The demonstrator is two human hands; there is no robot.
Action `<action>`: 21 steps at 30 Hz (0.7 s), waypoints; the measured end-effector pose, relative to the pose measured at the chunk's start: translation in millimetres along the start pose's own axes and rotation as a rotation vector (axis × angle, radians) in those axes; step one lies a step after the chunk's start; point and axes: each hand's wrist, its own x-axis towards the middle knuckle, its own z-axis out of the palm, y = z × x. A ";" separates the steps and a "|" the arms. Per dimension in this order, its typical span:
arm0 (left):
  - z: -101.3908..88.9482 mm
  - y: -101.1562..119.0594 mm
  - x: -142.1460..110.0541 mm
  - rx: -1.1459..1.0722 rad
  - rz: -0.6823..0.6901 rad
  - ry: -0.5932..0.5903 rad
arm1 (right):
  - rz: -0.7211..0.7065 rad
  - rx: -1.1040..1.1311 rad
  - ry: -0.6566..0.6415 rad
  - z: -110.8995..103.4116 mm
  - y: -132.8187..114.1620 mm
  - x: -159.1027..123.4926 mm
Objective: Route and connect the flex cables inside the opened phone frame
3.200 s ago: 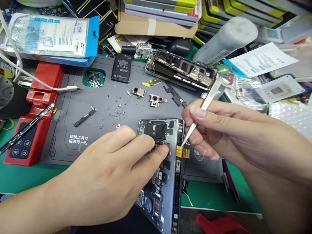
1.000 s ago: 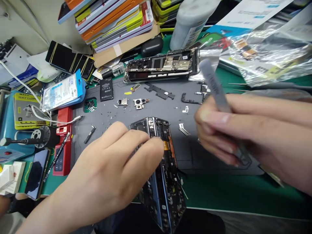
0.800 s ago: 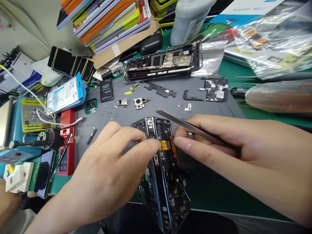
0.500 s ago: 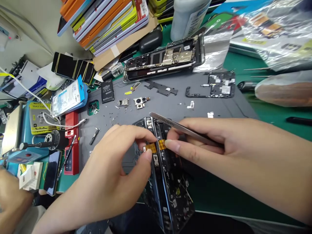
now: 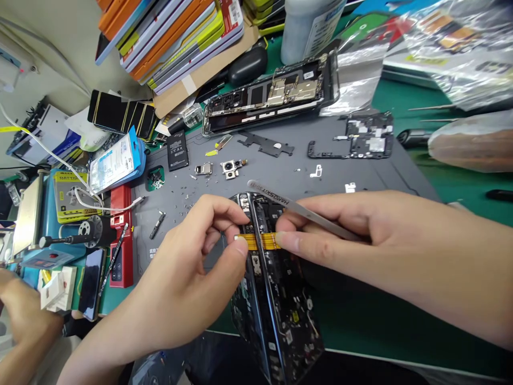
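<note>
An opened phone (image 5: pixel 276 310) stands tilted on its long edge on the grey work mat (image 5: pixel 280 166), its inner parts facing right. An orange flex cable (image 5: pixel 258 241) crosses over the top edge of the phone. My left hand (image 5: pixel 192 278) pinches the left end of the cable between thumb and forefinger. My right hand (image 5: pixel 360 240) presses a fingertip on the right end of the cable and holds metal tweezers (image 5: pixel 296 207) laid flat along the fingers, tips pointing left.
Another opened phone (image 5: pixel 272 96) lies at the mat's back, with small camera modules (image 5: pixel 230 168), brackets, a board (image 5: pixel 368 140) and several loose screws nearby. A red device (image 5: pixel 120 235) and another person's hand (image 5: pixel 20 321) are at the left. Boxes are stacked behind.
My right hand turned the tweezers flat and came back to the phone. The orange cable now lies across the phone's edge, pulled out to the left by my left fingers.
</note>
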 end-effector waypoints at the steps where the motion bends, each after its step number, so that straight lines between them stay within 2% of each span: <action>1: 0.1 -0.1 -0.4 -0.013 -0.010 0.000 | 0.024 -0.002 -0.046 -1.1 3.1 1.9; 3: 0.1 0.6 -0.9 -0.024 -0.023 0.002 | 0.004 -0.008 -0.146 -4.0 13.7 8.7; 7: 0.2 2.6 -1.3 -0.025 -0.021 0.001 | -0.074 0.006 -0.205 -8.2 28.3 19.8; 14: 0.2 1.1 -2.3 -0.023 -0.013 -0.003 | -0.042 0.092 -0.159 -4.8 14.7 16.5; 18: 0.7 0.5 -1.1 -0.010 -0.008 -0.013 | -0.103 0.124 -0.262 -8.0 26.0 22.8; 21: 1.2 0.7 -0.1 -0.009 0.001 -0.006 | -0.009 0.215 -0.332 -11.6 18.0 20.2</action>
